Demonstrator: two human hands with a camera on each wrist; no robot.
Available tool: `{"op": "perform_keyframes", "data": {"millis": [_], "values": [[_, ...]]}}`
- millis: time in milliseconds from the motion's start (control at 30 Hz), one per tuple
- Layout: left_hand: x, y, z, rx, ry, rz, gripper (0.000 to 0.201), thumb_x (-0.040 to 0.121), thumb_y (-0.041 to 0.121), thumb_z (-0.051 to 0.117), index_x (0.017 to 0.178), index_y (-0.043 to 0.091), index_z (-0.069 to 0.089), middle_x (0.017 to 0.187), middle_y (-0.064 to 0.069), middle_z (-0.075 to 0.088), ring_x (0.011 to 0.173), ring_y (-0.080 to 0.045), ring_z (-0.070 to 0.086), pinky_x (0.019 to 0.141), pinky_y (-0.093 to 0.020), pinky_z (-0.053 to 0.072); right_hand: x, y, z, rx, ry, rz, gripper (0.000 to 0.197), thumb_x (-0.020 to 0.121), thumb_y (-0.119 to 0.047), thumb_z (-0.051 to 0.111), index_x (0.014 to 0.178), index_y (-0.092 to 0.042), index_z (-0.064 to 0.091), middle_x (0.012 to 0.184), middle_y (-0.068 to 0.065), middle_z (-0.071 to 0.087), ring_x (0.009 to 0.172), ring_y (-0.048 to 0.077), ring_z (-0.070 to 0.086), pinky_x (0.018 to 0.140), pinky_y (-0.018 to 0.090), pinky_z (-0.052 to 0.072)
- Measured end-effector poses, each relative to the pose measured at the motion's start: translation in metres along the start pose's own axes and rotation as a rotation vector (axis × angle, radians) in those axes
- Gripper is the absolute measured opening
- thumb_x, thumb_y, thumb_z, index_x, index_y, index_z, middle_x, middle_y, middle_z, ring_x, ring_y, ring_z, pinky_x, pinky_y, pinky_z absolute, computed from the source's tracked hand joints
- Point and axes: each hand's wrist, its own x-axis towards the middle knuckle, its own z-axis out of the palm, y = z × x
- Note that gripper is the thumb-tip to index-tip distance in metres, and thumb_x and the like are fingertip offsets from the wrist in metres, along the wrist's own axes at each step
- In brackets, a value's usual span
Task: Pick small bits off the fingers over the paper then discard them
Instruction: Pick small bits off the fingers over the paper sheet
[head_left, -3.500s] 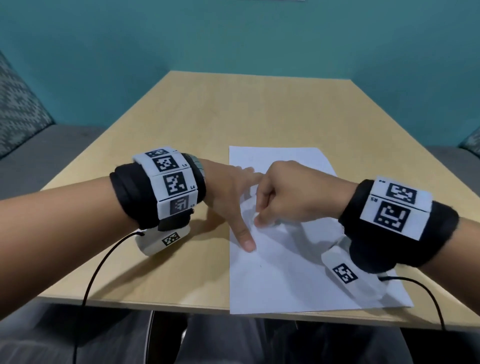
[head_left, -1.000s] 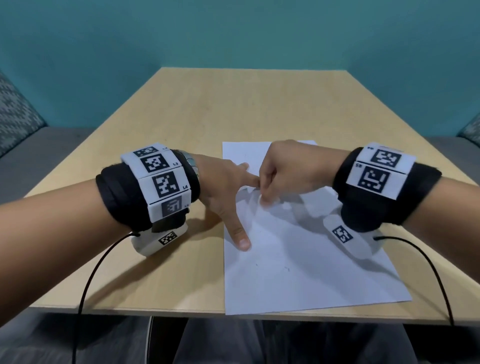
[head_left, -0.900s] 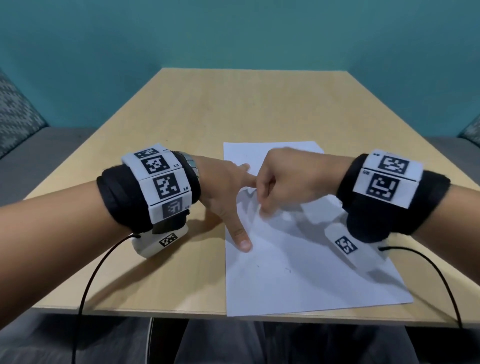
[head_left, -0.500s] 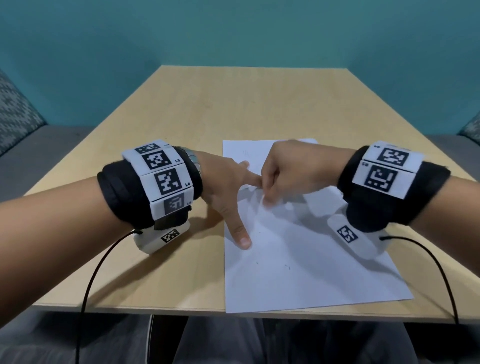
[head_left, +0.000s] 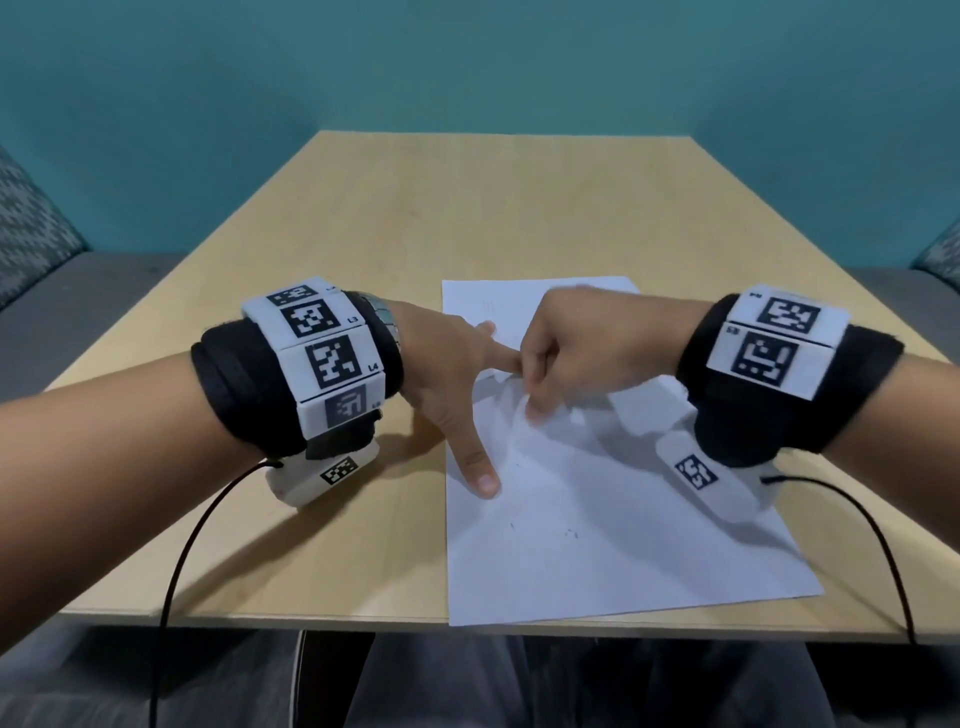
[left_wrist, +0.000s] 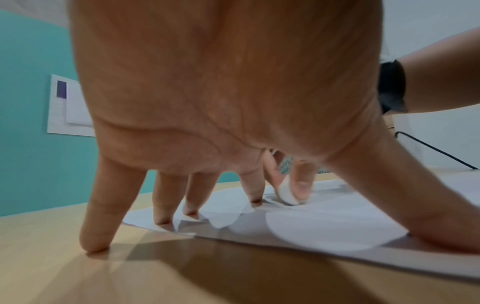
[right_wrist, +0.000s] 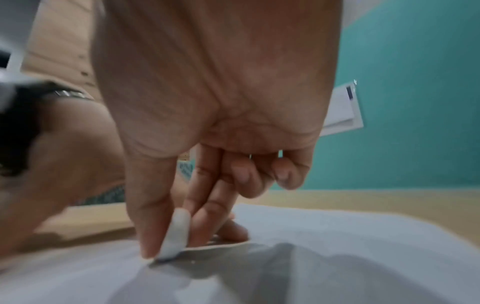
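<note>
Left hand (head_left: 441, 374) spread flat, fingers (left_wrist: 166, 197) straight, tips pressing the left edge of the paper (head_left: 597, 545) and the table (head_left: 363, 545) beside it. Right hand (head_left: 582, 353) curled, thumb and forefinger pinching a small white eraser-like piece (right_wrist: 175, 236) (exact kind cannot be told) with its tip down on the paper, just beside the left index finger. A few dark bits (head_left: 569, 532) lying loose mid-sheet. Paper's near edge close to the table's front edge; wide bare tabletop beyond and to the left.
</note>
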Motion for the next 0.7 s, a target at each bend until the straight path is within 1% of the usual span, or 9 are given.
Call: {"op": "perform_keyframes", "data": {"millis": [67,167,200,300,333,433,567,600,700], "values": [[-0.001,0.001,0.0,0.01,0.005,-0.004,0.123,0.039,0.082,0.085,0.139,0.08,0.012,0.172,0.005,-0.011,0.157,-0.018,0.015,0.124,-0.044,0.02,0.002,0.003,-0.003,0.012,0.06,0.013,0.012,0.072,-0.028,0.086,0.068,-0.022,0.076,0.069,-0.006,0.075,0.065,0.008,0.06,0.057,0.02,0.043],[-0.001,0.0,0.0,-0.007,0.001,0.002,0.119,0.039,0.081,0.085,0.137,0.08,0.018,0.172,0.005,-0.012,0.158,-0.017,0.012,0.125,-0.044,0.018,-0.002,-0.005,0.003,0.021,-0.093,-0.017,0.012,0.071,-0.027,0.087,0.068,-0.02,0.077,0.063,-0.007,0.069,0.06,0.008,0.058,0.057,0.02,0.044],[-0.001,0.001,0.0,-0.006,0.0,0.001,0.12,0.038,0.082,0.084,0.138,0.08,0.017,0.172,0.005,-0.011,0.158,-0.017,0.011,0.125,-0.043,0.018,-0.002,-0.004,0.003,0.02,-0.085,-0.007,0.012,0.071,-0.027,0.087,0.068,-0.02,0.078,0.064,-0.007,0.069,0.061,0.008,0.058,0.058,0.02,0.045],[-0.001,0.002,0.0,0.001,0.005,-0.004,0.126,0.04,0.081,0.084,0.141,0.079,0.01,0.172,0.004,-0.011,0.158,-0.015,0.01,0.124,-0.04,0.018,0.003,0.003,-0.003,0.021,0.079,0.04,0.011,0.071,-0.025,0.085,0.068,-0.018,0.078,0.066,-0.005,0.072,0.066,0.011,0.06,0.06,0.023,0.048],[-0.001,0.001,0.0,-0.003,0.003,-0.005,0.125,0.04,0.081,0.085,0.141,0.079,0.01,0.172,0.005,-0.012,0.158,-0.015,0.009,0.125,-0.041,0.017,0.003,0.004,-0.002,0.037,0.071,0.034,0.011,0.071,-0.024,0.085,0.069,-0.017,0.077,0.063,-0.005,0.071,0.064,0.011,0.059,0.058,0.022,0.047],[0.0,0.0,0.0,-0.01,0.0,0.003,0.121,0.038,0.082,0.084,0.138,0.081,0.015,0.172,0.007,-0.012,0.158,-0.016,0.008,0.125,-0.044,0.016,-0.003,-0.004,0.004,0.032,-0.085,-0.004,0.013,0.071,-0.026,0.087,0.071,-0.017,0.077,0.06,-0.007,0.065,0.056,0.007,0.054,0.054,0.018,0.042],[0.001,0.0,0.0,0.004,-0.003,-0.008,0.129,0.038,0.083,0.083,0.141,0.079,0.005,0.172,0.004,-0.013,0.158,-0.017,0.007,0.126,-0.046,0.016,0.001,0.005,-0.005,0.026,0.071,0.065,0.011,0.071,-0.025,0.085,0.069,-0.017,0.078,0.068,-0.004,0.072,0.068,0.012,0.06,0.061,0.024,0.048],[0.0,0.0,0.0,0.003,-0.005,-0.01,0.128,0.038,0.083,0.083,0.141,0.079,0.007,0.172,0.004,-0.013,0.158,-0.017,0.008,0.125,-0.046,0.016,0.001,0.004,-0.004,0.034,0.054,0.051,0.011,0.07,-0.025,0.085,0.068,-0.018,0.077,0.065,-0.005,0.071,0.067,0.011,0.06,0.06,0.024,0.047],[0.001,0.0,0.0,0.007,-0.009,-0.012,0.124,0.036,0.084,0.083,0.139,0.08,0.014,0.172,0.006,-0.013,0.158,-0.017,0.01,0.125,-0.045,0.019,-0.005,-0.005,0.004,0.027,-0.113,-0.003,0.014,0.069,-0.026,0.087,0.065,-0.02,0.076,0.057,-0.01,0.065,0.058,0.008,0.056,0.056,0.02,0.043]]}}
